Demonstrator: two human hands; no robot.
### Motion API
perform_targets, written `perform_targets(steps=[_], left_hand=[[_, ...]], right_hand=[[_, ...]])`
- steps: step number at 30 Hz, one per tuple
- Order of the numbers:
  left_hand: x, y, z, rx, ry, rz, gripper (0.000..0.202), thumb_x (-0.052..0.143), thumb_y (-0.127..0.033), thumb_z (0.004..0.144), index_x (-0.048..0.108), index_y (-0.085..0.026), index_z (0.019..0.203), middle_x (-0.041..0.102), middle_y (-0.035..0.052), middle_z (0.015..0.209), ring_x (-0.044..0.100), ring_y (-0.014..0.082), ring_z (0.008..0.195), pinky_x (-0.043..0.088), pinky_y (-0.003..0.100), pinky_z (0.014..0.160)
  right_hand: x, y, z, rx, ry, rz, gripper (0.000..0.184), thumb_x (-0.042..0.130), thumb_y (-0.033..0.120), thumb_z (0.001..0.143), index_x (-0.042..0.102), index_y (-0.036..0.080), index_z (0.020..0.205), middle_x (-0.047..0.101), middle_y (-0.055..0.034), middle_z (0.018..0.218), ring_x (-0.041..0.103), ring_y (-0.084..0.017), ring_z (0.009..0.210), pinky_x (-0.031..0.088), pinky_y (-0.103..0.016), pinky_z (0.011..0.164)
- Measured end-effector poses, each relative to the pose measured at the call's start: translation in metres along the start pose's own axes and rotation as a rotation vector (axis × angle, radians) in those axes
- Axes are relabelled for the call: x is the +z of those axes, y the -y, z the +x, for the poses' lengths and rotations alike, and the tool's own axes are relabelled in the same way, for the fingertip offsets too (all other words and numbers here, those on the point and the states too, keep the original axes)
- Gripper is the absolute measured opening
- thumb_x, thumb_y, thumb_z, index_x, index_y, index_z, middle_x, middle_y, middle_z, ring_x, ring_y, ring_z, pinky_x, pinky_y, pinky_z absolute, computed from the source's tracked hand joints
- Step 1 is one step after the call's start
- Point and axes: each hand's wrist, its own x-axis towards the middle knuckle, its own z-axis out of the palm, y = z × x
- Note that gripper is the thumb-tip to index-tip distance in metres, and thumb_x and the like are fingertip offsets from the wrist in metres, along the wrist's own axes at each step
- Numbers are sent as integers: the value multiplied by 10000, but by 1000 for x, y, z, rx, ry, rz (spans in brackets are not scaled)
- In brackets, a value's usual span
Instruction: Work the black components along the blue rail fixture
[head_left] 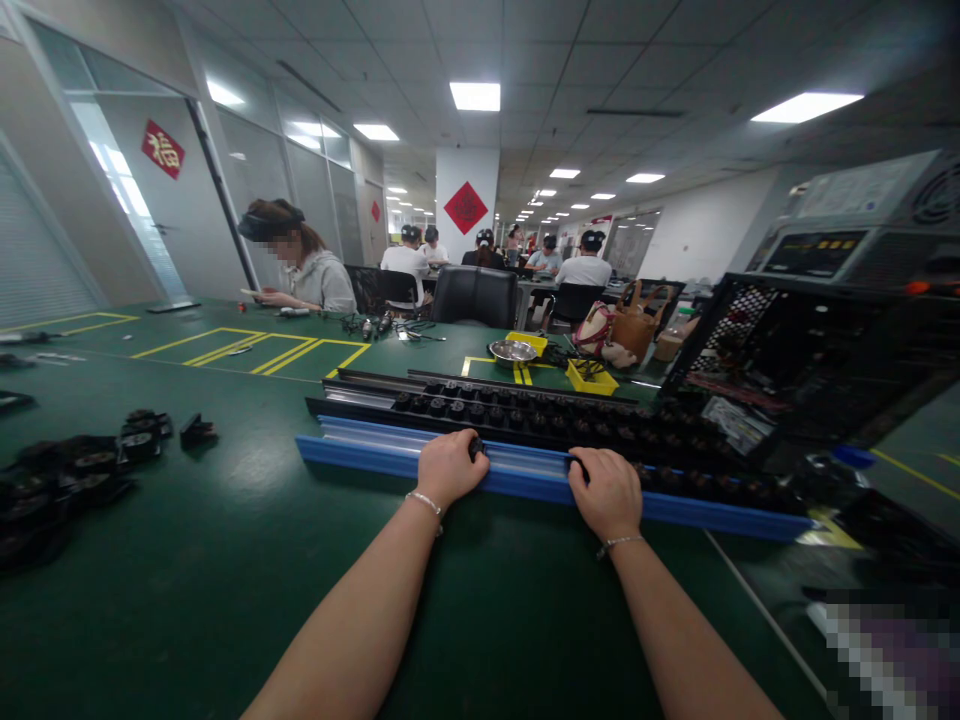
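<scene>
A long blue rail (360, 458) lies across the green table in front of me, with black rails (525, 412) full of small round black parts behind it. My left hand (450, 468) rests on the blue rail, its fingers curled round a small black part (476, 448). My right hand (609, 492) sits a little to the right on the same rail, fingers bent over its far edge where another black part (576, 464) shows. Both wrists wear thin bracelets.
A heap of black round parts (67, 475) lies at the left on the table. An open computer case (810, 370) stands at the right. Yellow bins (591, 376) and a metal bowl (512, 351) sit behind. A person (300, 262) sits far left; others sit further back.
</scene>
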Motion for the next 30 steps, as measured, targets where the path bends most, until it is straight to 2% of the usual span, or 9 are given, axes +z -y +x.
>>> perform_targets(steps=[9,15,30], left_hand=[[1,5,1,50,-28,-4,320,501,-334,778,631,-237,1054,693,28,977,625,197,914,449,292,829],[-1,13,1,11,-34,18,328,503,-347,776,633,-240,1057,696,36,959,629,208,918,457,297,818],[-5,18,1,-6,-17,3,338,510,-347,772,637,-252,1071,700,33,953,629,204,931,455,291,830]], right_hand=[[1,-1,0,-13,5,-7,230,451,259,829,649,206,933,681,-30,939,543,-186,918,346,-321,865],[0,0,1,-4,18,5,227,460,249,819,648,212,940,683,-32,929,549,-191,920,354,-331,861],[0,0,1,-10,27,-3,237,448,258,826,647,208,946,681,-33,936,546,-191,925,351,-328,869]])
